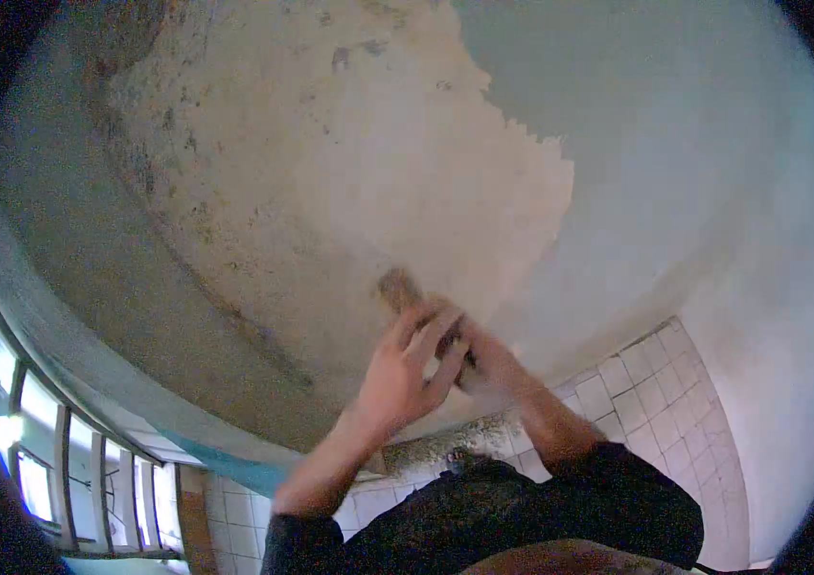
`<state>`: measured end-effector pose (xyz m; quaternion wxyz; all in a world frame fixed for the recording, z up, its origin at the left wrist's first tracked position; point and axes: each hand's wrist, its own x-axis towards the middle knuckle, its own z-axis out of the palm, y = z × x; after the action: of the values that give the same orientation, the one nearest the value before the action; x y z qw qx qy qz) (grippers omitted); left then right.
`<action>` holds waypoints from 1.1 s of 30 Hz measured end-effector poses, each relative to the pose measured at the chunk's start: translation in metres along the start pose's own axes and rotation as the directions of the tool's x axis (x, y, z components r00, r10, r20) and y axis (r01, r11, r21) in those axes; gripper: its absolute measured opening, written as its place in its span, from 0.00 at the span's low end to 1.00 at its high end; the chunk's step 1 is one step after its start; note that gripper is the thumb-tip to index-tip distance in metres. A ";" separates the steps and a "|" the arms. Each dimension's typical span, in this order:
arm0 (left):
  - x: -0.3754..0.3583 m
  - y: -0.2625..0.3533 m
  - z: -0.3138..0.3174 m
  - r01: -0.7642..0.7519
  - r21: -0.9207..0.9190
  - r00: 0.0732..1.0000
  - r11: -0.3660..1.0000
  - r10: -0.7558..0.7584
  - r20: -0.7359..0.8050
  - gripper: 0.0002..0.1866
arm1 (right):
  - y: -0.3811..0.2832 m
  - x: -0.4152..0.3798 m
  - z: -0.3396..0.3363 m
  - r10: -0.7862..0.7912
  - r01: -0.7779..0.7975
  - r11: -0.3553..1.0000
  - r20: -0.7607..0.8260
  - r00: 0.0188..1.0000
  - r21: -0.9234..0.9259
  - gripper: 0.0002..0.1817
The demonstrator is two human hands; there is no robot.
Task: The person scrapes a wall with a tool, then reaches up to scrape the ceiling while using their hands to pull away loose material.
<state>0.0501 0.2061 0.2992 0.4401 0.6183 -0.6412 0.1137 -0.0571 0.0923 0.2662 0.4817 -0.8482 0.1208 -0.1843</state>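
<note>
My left hand (399, 372) and my right hand (472, 347) come together in front of the wall (407, 144). Both are closed around a hand tool with a brownish end (397, 289), which points up and left at the bare plaster. Motion smears the tool, and my fingers hide most of its handle, so I cannot tell its exact kind. Fingers of my left hand lie across the tool close beside my right hand. Around the hands the wall is stripped to beige, stained plaster, with a ragged edge of grey-green paint (618, 86) on the right.
Below my hands, crumbly debris (455, 443) lies along the foot of the wall, beside pale square tiles (651, 379). A barred window (81, 470) lets in light at the lower left. A smooth pale wall (761, 287) curves along the right.
</note>
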 end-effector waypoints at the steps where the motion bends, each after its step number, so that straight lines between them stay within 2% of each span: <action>1: 0.019 0.001 -0.004 -0.094 0.070 0.995 0.993 0.096 -0.026 0.19 | -0.004 0.009 -0.005 -0.176 0.165 0.982 -0.119 0.977 -0.095 0.26; 3: 0.057 0.004 -0.013 -0.239 0.161 0.962 0.958 0.255 -0.092 0.19 | -0.030 0.029 -0.022 -0.406 0.427 0.904 -0.281 0.870 0.015 0.27; 5: 0.094 0.010 -0.028 -0.336 0.274 0.905 0.901 0.389 -0.172 0.19 | -0.055 0.045 -0.040 -0.253 0.335 0.887 -0.273 0.928 0.317 0.29; 6: 0.111 0.014 -0.035 -0.383 0.367 0.860 0.848 0.472 -0.193 0.19 | -0.068 0.050 -0.050 -0.265 0.352 0.876 -0.280 0.923 0.330 0.29; 7: 0.128 0.016 -0.038 -0.394 0.383 0.857 0.836 0.484 -0.177 0.19 | -0.080 0.051 -0.060 -0.332 0.421 0.865 -0.318 0.888 0.271 0.29; 9: 0.163 0.011 -0.045 -0.397 0.637 0.724 0.661 0.652 -0.226 0.18 | -0.099 0.054 -0.078 -0.404 0.499 0.838 -0.364 0.839 0.221 0.30; 11: 0.195 -0.008 -0.048 -0.424 0.601 0.712 0.677 0.659 -0.241 0.17 | -0.112 0.056 -0.092 -0.357 0.488 0.818 -0.397 0.846 0.305 0.31; 13: 0.215 -0.016 -0.060 -0.444 0.561 0.704 0.699 0.659 -0.263 0.17 | -0.123 0.068 -0.102 -0.377 0.499 0.805 -0.373 0.848 0.321 0.31; 15: 0.230 -0.012 -0.075 -0.429 0.812 0.571 0.395 0.815 -0.095 0.18 | -0.129 0.080 -0.110 -0.396 0.512 0.790 -0.355 0.847 0.338 0.32; 16: 0.239 -0.014 -0.076 -0.443 0.812 0.568 0.380 0.820 -0.073 0.18 | -0.126 0.086 -0.116 -0.407 0.525 0.793 -0.374 0.834 0.309 0.32; 18: 0.252 -0.025 -0.092 -0.616 0.720 0.556 0.320 0.824 0.109 0.21 | -0.131 0.107 -0.116 -0.427 0.545 0.801 -0.401 0.810 0.247 0.32; 19: 0.254 -0.031 -0.100 -0.622 0.718 0.555 0.311 0.822 0.125 0.21 | -0.134 0.117 -0.114 -0.437 0.551 0.805 -0.411 0.800 0.218 0.32; 21: 0.260 -0.036 -0.106 -0.714 0.624 0.572 0.317 0.779 0.258 0.24 | -0.133 0.127 -0.118 -0.456 0.565 0.809 -0.436 0.776 0.159 0.31; 25: 0.272 -0.054 -0.104 -0.682 0.696 0.570 0.224 0.760 0.314 0.25 | -0.129 0.137 -0.121 -0.519 0.609 0.793 -0.492 0.698 0.027 0.30; 27: 0.267 -0.050 -0.097 -0.651 0.727 0.542 0.220 0.805 0.242 0.25 | -0.126 0.142 -0.120 -0.553 0.625 0.779 -0.512 0.657 -0.040 0.30; 30: 0.260 -0.048 -0.093 -0.591 0.768 0.607 0.248 0.763 0.221 0.25 | -0.122 0.156 -0.118 -0.597 0.633 0.761 -0.533 0.599 -0.141 0.29; 33: 0.262 -0.054 -0.094 -0.560 0.800 0.624 0.214 0.745 0.238 0.25 | -0.120 0.158 -0.120 -0.635 0.642 0.739 -0.527 0.565 -0.203 0.28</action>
<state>0.1778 0.0778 0.5175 0.0691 0.3996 -0.6601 0.6323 0.0371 0.0003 0.4569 0.3286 -0.7366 -0.0581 -0.5883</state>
